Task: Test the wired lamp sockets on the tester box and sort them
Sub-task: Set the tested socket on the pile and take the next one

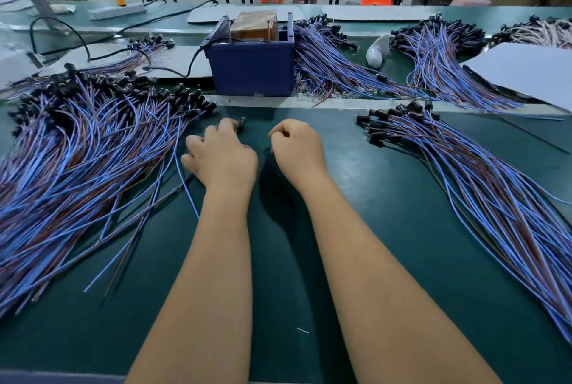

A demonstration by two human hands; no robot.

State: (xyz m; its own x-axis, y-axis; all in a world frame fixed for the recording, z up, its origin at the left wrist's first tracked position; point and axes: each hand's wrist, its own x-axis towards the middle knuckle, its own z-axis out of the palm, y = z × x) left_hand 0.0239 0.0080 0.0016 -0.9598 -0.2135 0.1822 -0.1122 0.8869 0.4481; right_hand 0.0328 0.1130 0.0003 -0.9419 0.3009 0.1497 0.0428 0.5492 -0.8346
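My left hand point(221, 157) lies on the green mat point(309, 259) just right of the big left pile of wired lamp sockets point(93, 142). Its fingers curl round one black socket point(241, 122), which pokes out past the fingertips; that socket's blue wire point(189, 194) trails back under the palm. My right hand point(298, 148) hovers beside it with its fingers curled in, and I see nothing in it. The blue tester box point(252, 70) with a brown block inside stands just beyond both hands. A second, smaller pile of sockets point(464, 173) fans out on the right.
More bundles of blue and brown wired sockets point(340, 67) lie behind and right of the box. A black cable point(188, 67) runs from the box to the left. White boards point(526, 70) and a white bag point(377, 49) sit at the back right.
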